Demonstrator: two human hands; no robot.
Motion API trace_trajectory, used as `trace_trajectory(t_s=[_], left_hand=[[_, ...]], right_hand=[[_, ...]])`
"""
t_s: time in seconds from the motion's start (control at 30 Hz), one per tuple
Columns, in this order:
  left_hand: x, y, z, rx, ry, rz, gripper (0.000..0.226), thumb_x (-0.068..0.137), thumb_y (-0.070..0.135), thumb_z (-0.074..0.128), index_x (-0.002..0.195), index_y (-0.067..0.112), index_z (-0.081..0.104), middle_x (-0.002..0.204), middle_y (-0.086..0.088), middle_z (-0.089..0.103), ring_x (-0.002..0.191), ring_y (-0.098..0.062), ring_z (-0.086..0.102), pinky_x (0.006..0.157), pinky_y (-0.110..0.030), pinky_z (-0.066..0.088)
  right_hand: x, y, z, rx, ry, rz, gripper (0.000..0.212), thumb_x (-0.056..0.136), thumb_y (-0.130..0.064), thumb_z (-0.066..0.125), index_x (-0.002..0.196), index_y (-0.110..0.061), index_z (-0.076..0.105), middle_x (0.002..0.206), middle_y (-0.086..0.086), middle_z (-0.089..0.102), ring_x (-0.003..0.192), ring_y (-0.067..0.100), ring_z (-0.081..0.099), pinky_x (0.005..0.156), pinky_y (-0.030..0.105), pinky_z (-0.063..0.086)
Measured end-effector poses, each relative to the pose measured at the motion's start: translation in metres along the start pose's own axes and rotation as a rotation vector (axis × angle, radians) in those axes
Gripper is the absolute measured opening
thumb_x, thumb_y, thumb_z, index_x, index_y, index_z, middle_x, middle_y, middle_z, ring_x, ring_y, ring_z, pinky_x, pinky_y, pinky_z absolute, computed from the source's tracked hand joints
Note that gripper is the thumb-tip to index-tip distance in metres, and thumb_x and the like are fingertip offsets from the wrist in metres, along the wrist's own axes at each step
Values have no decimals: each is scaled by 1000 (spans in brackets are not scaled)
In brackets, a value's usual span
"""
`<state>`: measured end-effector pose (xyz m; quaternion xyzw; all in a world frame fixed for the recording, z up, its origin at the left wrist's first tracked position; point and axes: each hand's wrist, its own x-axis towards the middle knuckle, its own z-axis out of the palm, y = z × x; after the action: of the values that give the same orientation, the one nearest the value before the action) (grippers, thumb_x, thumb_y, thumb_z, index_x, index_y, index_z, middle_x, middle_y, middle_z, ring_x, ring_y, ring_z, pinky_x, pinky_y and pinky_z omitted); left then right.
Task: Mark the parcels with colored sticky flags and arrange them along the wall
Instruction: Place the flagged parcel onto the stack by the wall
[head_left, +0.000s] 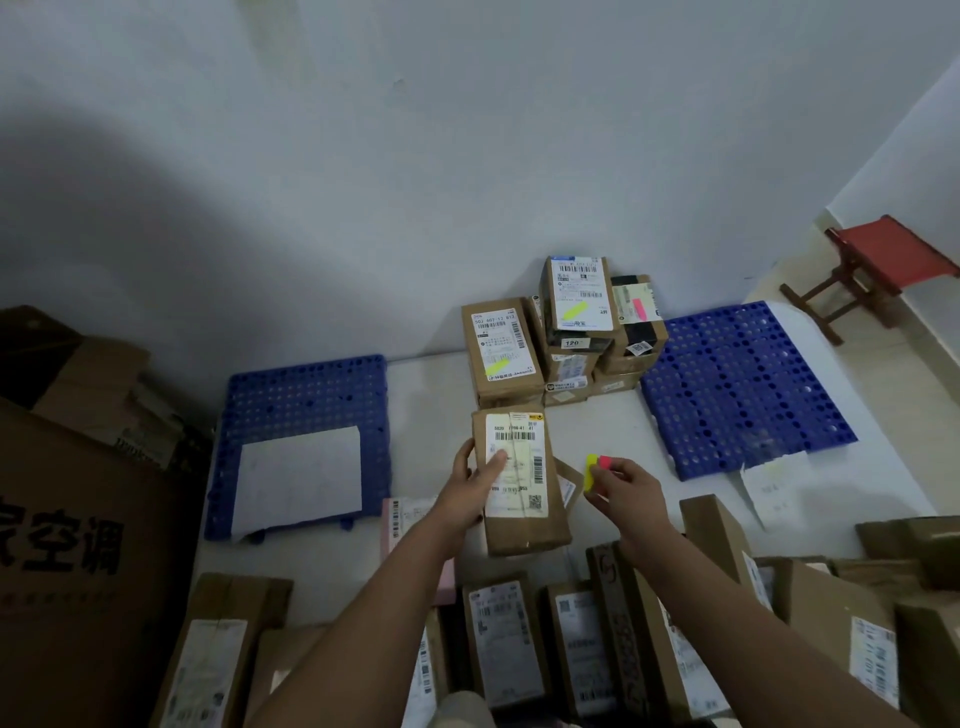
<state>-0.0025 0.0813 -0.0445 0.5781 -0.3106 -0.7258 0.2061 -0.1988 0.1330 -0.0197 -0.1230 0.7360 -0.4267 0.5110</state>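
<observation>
My left hand (475, 486) grips a brown cardboard parcel (522, 486) with a white shipping label, thumb on the label, holding it above the white floor. My right hand (626, 486), just right of the parcel, pinches a small pad of sticky flags (595, 470), yellow and pink. Against the wall stands a stack of parcels (563, 338): two carry yellow flags and one a pink flag.
Blue perforated pallets lie at left (306, 400), with a white sheet on it, and at right (748, 384). Several unmarked parcels (501, 636) crowd the near floor. A large carton (78, 545) stands at the left. A red stool (878, 265) is at the far right.
</observation>
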Motion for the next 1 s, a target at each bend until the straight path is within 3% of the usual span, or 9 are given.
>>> trace_trajectory(t_s=[0.13, 0.23, 0.3, 0.4, 0.5, 0.67, 1.0], left_hand=[[-4, 4, 2, 72, 78, 17, 66, 96, 44, 57, 152, 32, 23, 126, -4, 65, 100, -20, 71, 83, -39, 60], [-14, 13, 2, 293, 335, 169, 52, 98, 41, 55, 146, 30, 37, 141, -1, 53, 119, -19, 59, 92, -36, 55], [-27, 21, 1, 335, 446, 282, 37, 99, 33, 55, 135, 26, 52, 139, 3, 52, 122, -15, 54, 90, -26, 49], [-49, 31, 8, 184, 256, 236, 22, 99, 30, 56, 113, 16, 66, 110, -2, 70, 100, -15, 67, 78, -20, 55], [-60, 32, 13, 82, 55, 148, 18, 96, 20, 62, 106, 7, 70, 99, -8, 73, 85, -12, 71, 79, -23, 57], [-65, 29, 5, 0, 122, 165, 17, 94, 14, 64, 105, 4, 70, 93, -5, 71, 74, -8, 67, 74, -19, 56], [-72, 25, -7, 82, 129, 218, 14, 95, 18, 63, 101, 8, 71, 96, -9, 73, 80, -13, 65, 75, -21, 57]], right_hand=[[-6, -5, 6, -15, -55, -38, 14, 97, -10, 57, 107, -8, 66, 90, 5, 68, 80, 15, 65, 68, 22, 53], [-11, -9, 12, -32, -116, -102, 12, 95, -10, 59, 101, -15, 69, 89, 5, 71, 82, 17, 66, 73, 26, 56], [-14, -11, 16, -44, -188, -145, 11, 92, -12, 64, 100, -16, 71, 93, 8, 73, 85, 19, 67, 77, 29, 57], [-21, -12, 28, -36, -289, -163, 16, 89, -14, 69, 104, -7, 68, 93, 8, 74, 86, 19, 70, 70, 28, 57], [-30, -12, 41, -112, -333, -219, 15, 88, -14, 71, 101, -7, 68, 91, 8, 73, 83, 16, 69, 69, 24, 54], [-39, -10, 48, -224, -373, -256, 12, 87, -16, 72, 95, -8, 67, 88, 5, 71, 76, 10, 65, 67, 20, 51], [-47, -7, 52, -261, -327, -269, 14, 84, -17, 75, 89, -5, 71, 88, 7, 72, 75, 16, 69, 71, 23, 57]])
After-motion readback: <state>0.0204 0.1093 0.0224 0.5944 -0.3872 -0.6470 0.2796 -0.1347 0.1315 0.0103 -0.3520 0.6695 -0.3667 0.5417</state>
